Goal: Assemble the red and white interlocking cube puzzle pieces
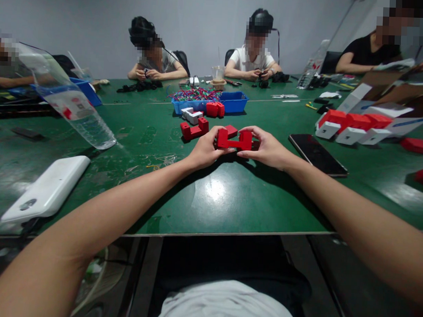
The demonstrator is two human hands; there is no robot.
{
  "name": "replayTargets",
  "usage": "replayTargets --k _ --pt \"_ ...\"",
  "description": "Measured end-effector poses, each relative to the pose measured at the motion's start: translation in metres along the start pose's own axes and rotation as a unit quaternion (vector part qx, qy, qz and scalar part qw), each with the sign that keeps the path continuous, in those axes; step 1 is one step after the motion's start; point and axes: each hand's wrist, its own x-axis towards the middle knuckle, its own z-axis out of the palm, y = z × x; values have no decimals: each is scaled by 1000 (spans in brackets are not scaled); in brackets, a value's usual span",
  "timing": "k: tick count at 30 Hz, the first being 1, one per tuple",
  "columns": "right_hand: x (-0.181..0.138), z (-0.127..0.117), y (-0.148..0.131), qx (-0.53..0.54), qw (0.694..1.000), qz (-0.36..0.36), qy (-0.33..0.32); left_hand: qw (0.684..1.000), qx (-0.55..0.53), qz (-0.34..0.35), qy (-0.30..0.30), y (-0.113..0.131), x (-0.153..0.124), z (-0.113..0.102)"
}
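Between my two hands is a red U-shaped plastic part (pixel 234 144), raised just above the green table. My left hand (pixel 207 148) pinches its left end, thumb below and fingers behind. At the opposite end, my right hand (pixel 266 149) grips it between thumb and curled fingers. Just behind it a flat red piece (pixel 230 130) shows partly. A similar red U-shaped part (pixel 195 129) lies beyond my left hand. Farther back are a white bracket-like part (pixel 191 115) and a red block (pixel 215 109).
A blue bin (pixel 234 103) holds many coloured wires (pixel 196 95). To the right lie a black phone (pixel 318 154) and red-and-white assemblies (pixel 351 128) by a cardboard box (pixel 401 93). On the left, a water bottle (pixel 79 110) leans near a white device (pixel 49 187). Several people sit around the table.
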Motion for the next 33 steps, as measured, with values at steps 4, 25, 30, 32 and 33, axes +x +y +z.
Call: replayTargets --k 4,25,30,32,33 --pt "2 -1 5 -5 1000 -7 -5 1000 0 5 -2 1 0 0" --pt "3 0 3 -36 995 -66 62 994 105 6 -2 1 -1 0" --pt "3 2 2 -42 994 -66 71 992 126 3 -11 -1 -2 0" --pt "2 2 0 -43 994 -63 76 991 135 0 -15 -1 -2 1" --pt "2 3 -1 -43 994 -62 78 990 142 -1 -18 -2 -3 1"
